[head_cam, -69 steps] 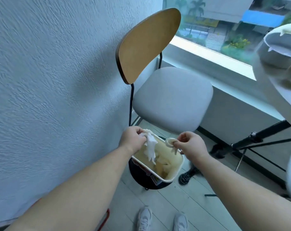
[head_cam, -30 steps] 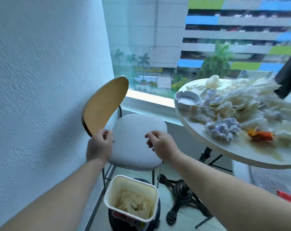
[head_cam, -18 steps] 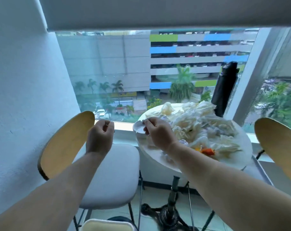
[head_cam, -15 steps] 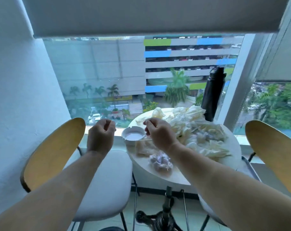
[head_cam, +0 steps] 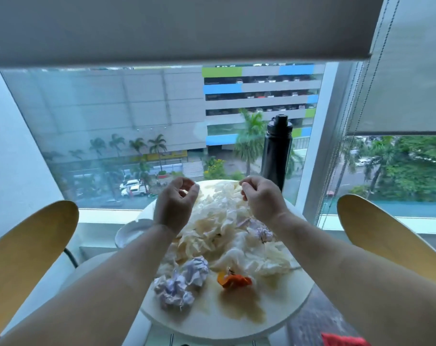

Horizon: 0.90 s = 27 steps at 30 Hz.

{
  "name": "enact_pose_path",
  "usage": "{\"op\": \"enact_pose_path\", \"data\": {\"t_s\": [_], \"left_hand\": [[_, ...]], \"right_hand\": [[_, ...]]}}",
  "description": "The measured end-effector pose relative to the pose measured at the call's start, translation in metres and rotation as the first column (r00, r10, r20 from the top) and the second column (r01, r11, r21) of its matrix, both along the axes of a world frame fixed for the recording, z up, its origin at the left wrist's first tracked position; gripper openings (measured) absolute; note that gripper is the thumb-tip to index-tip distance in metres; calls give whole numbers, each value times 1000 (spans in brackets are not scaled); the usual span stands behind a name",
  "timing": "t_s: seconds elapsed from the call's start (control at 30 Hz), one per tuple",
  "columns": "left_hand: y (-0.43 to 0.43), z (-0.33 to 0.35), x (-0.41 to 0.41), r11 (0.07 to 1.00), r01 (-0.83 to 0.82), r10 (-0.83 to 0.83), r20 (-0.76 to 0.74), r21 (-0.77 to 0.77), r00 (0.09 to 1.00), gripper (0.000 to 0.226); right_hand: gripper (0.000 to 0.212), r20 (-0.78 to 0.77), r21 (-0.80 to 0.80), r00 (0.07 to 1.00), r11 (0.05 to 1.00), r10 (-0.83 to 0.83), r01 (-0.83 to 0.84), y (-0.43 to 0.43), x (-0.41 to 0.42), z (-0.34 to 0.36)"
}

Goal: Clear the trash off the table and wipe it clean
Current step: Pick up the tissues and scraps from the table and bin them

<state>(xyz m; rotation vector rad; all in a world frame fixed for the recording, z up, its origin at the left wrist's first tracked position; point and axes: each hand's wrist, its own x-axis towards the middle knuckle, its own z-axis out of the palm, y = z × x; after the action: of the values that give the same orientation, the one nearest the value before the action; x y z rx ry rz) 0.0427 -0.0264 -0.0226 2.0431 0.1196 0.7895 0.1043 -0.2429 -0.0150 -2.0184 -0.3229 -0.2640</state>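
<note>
Both hands over the littered table, nothing gripped.
Left hand (head_cam: 175, 201) and right hand (head_cam: 260, 198) loosely curled, empty; crumpled tissue pile (head_cam: 224, 228) between and below them on round table (head_cam: 281, 318); spill stain (head_cam: 239, 304) nearer the wrists.

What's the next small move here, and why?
Probably lower both hands and gather a bunch of the crumpled tissue pile. The left hand and right hand hover half-curled and apparently empty above it, the round table is heaped with paper, and the brown spill can't be wiped until that is cleared.
</note>
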Motion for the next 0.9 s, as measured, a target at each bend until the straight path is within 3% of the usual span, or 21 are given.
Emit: {"op": "enact_pose_path", "data": {"t_s": [0.17, 0.27, 0.37, 0.43, 0.53, 0.6, 0.67, 0.8, 0.9], "left_hand": [[-12, 0, 20, 971, 233, -226, -103, 57, 969, 18], [-16, 7, 24, 854, 497, -420, -357, 155, 834, 45], [-14, 11, 31, 620, 646, -295, -632, 444, 717, 68], [-13, 13, 36, 569, 643, -234, -649, 513, 724, 70], [-6, 14, 41, 682, 536, -278, -501, 497, 819, 47], [1, 12, 45, 786, 473, -322, -389, 399, 863, 36], [8, 10, 47, 854, 423, -331, -311, 303, 891, 31], [16, 14, 47, 948, 312, -298, -178, 58, 938, 19], [22, 12, 50, 938, 258, -292, -124, -232, 948, 31]], "right_hand": [[19, -21, -58, 998, 997, -52, 51, -13, 19, -8], [32, -71, -135, 997, 991, -33, 23, -16, 20, -9], [56, -94, -370, 996, 928, -7, -28, -17, 20, -9], [58, -113, -466, 993, 884, -15, -40, -17, 22, -11], [47, -116, -594, 992, 803, -40, -38, -19, 29, -15], [38, -52, -664, 997, 748, -65, 14, -20, 31, -17], [26, 28, -658, 997, 750, -71, 72, -22, 33, -16], [15, 171, -455, 983, 880, -58, 132, -28, 35, -3], [7, 195, -222, 977, 967, -81, 124, -26, 32, 17]]}}
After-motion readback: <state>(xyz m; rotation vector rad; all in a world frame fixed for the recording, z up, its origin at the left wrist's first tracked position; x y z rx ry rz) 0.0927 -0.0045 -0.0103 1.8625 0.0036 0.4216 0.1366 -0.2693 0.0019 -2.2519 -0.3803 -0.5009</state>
